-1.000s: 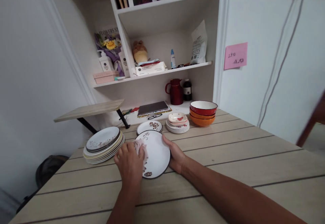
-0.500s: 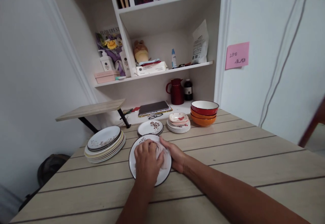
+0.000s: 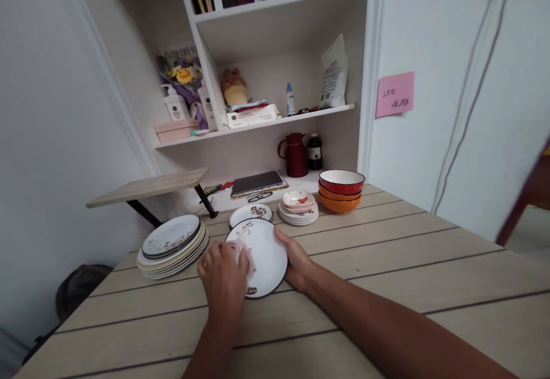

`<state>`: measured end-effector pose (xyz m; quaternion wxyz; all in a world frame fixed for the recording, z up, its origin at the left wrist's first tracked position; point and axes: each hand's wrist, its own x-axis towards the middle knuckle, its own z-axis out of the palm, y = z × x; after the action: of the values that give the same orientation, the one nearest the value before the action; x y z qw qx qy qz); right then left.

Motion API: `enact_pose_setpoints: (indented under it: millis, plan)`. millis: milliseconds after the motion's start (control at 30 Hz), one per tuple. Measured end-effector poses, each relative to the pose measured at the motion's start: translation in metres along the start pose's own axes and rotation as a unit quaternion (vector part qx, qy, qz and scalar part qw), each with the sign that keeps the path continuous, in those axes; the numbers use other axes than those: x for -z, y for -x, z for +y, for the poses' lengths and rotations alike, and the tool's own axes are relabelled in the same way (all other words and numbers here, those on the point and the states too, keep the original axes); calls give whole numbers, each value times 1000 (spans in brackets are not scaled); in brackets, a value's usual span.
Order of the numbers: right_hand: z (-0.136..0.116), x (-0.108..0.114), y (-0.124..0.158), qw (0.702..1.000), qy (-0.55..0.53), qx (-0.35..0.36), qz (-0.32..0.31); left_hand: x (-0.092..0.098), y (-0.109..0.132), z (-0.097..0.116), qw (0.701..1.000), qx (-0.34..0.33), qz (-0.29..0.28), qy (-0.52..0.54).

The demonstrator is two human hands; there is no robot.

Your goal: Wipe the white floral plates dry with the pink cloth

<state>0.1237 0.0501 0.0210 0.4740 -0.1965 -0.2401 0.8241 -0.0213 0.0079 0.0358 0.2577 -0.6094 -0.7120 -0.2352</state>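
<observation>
A white plate (image 3: pixel 270 253) with a dark rim and a brown floral pattern is held tilted above the wooden table. My right hand (image 3: pixel 296 261) grips its right edge, thumb on the face and fingers behind. My left hand (image 3: pixel 226 273) is closed on a pale pink cloth (image 3: pixel 247 261), pressed against the plate's left side. Just behind the held plate lies a small stack of similar plates (image 3: pixel 244 214). To the left stands a taller stack of larger plates (image 3: pixel 172 238), dark-rimmed ones on top of yellow-rimmed ones.
Small dishes (image 3: pixel 298 210) are stacked behind, beside red and orange bowls (image 3: pixel 341 190). A raised wooden stand (image 3: pixel 148 187) is at the back left. Behind are a dark laptop-like slab (image 3: pixel 258 183), eyeglasses (image 3: pixel 260 196), a red jug (image 3: pixel 296 155) and a dark bottle (image 3: pixel 315 151).
My left hand and the cloth have slid left from the plate's middle to its left edge, uncovering more of its face. The plate's angle has shifted slightly, still in my right hand.
</observation>
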Motion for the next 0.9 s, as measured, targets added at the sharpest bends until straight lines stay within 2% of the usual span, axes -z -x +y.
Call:
enact_pose_setpoints:
  millis: [167,267,367,533,700,767,833,867,900]
  plan:
    - [-4,3,-2,1000,-8,-1,-13,-3,14,26,985,-140,-7,105]
    - [-1,2,0,998,35,-41,-25,-4,17,35,976,-182,-1,116]
    - [3,-2,2,994,69,-76,-28,-2,12,33,984,-147,35,90]
    - [5,-8,5,995,78,-59,-35,-2,1,17,995,-36,76,51]
    - [4,-6,8,997,56,-53,-25,-13,3,11,988,-38,55,138]
    - [4,-4,9,998,32,-52,-20,-14,4,9,972,-33,47,226]
    - [3,-2,11,998,4,-59,-20,-14,1,3,938,5,52,342]
    - [2,0,11,998,-8,-61,-19,-14,0,-1,905,46,55,420]
    - [1,1,12,998,-17,-62,-18,-14,-2,-5,856,101,58,504]
